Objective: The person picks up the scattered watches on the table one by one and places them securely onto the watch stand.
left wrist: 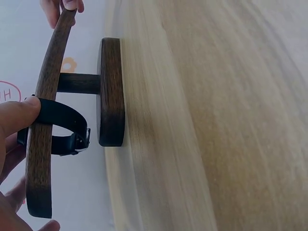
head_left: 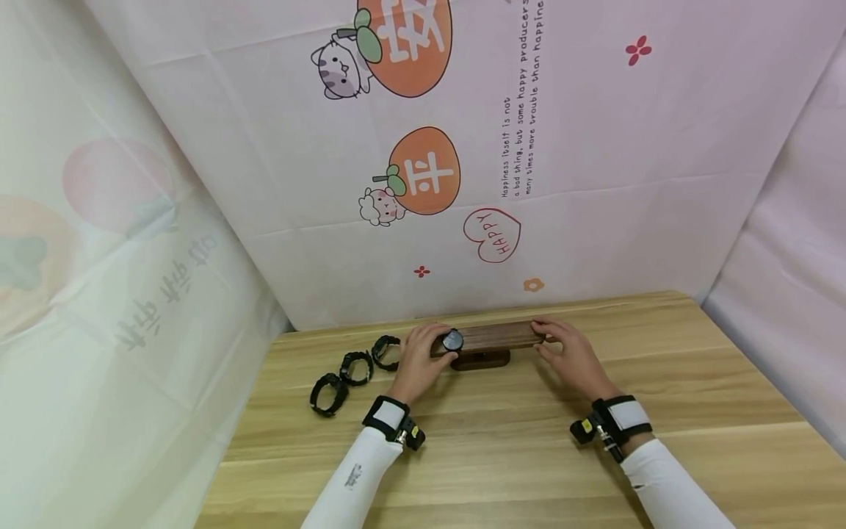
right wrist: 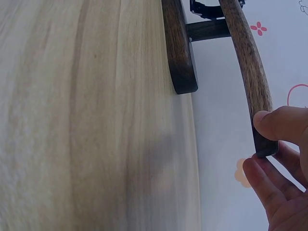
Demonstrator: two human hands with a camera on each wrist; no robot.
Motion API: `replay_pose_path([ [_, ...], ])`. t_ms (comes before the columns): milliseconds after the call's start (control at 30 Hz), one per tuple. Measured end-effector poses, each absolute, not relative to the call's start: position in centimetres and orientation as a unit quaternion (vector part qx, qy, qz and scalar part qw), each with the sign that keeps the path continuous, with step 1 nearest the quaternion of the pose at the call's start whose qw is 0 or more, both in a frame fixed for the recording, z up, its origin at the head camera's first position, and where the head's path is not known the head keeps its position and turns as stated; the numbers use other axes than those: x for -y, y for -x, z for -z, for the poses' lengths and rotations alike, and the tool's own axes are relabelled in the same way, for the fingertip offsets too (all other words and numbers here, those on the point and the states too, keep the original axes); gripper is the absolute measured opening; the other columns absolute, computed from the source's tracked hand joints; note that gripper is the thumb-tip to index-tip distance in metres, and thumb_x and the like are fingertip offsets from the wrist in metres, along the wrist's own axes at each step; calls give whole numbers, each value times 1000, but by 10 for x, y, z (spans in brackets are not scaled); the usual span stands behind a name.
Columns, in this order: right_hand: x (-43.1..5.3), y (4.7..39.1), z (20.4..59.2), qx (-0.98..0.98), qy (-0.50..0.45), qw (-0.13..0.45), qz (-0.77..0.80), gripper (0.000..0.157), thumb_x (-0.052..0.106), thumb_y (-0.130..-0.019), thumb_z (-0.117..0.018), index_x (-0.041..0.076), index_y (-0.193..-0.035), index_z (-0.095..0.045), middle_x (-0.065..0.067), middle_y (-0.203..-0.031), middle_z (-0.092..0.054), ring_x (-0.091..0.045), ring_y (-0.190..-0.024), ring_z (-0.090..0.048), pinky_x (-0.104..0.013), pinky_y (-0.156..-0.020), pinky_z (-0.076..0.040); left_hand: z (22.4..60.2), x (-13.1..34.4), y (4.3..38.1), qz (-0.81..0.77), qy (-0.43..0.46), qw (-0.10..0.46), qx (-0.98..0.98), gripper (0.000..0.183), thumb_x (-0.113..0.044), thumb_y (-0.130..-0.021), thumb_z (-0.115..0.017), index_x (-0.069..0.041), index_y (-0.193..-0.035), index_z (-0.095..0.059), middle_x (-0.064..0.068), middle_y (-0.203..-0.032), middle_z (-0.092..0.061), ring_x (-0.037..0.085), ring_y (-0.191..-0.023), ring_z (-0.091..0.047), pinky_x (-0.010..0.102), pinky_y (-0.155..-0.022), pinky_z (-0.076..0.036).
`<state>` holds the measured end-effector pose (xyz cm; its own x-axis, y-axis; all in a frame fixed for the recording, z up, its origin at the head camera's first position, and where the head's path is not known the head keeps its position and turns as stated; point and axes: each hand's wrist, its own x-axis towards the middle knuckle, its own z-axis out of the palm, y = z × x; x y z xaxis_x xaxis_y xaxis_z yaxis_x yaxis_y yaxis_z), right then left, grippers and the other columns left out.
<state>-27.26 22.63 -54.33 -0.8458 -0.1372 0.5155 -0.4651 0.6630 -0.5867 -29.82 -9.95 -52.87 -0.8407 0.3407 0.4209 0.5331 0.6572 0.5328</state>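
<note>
A dark wooden watch stand [head_left: 501, 336] has a long bar on a short post above an oblong base [left wrist: 111, 96]. Near the left end of the bar, a black wristwatch [head_left: 453, 340] has its strap [left wrist: 62, 114] looped round the wood, buckle hanging on the lower side. My left hand [head_left: 418, 361] grips the watch there, its thumb on the strap and the fingers behind the bar. At the opposite end, my right hand [head_left: 573, 358] pinches the bar [right wrist: 248, 67] between thumb and fingers. The watch dial is hidden in the left wrist view.
Three black wristwatches stand with closed straps left of the stand: a near one [head_left: 328, 395], a middle one [head_left: 357, 369] and a far one [head_left: 385, 353] partly behind my left hand. The wooden table [head_left: 502, 455] ends at a printed cloth wall [head_left: 581, 235] just behind the stand.
</note>
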Motion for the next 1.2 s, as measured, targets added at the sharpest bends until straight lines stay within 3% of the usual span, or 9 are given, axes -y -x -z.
replay_pose_path([
  [733, -226, 273, 546, 878, -181, 230, -379, 45, -9, -90, -79, -6, -135, -69, -27, -140, -64, -43, -122, -65, -56, -92, -60, 528, 85, 299, 321, 257, 162, 897, 53, -25, -92, -86, -9, -140, -68, 12, -146, -67, 39, -147, -49, 74, -122, -27],
  [1200, -228, 273, 546, 884, -171, 215, -378, 46, -7, -92, -78, -4, -137, -67, -25, -144, -63, -40, -122, -65, -54, -94, -60, 526, 77, 299, 302, 253, 174, 903, 52, -28, -92, -87, -14, -138, -69, 9, -145, -68, 33, -147, -50, 70, -123, -27],
])
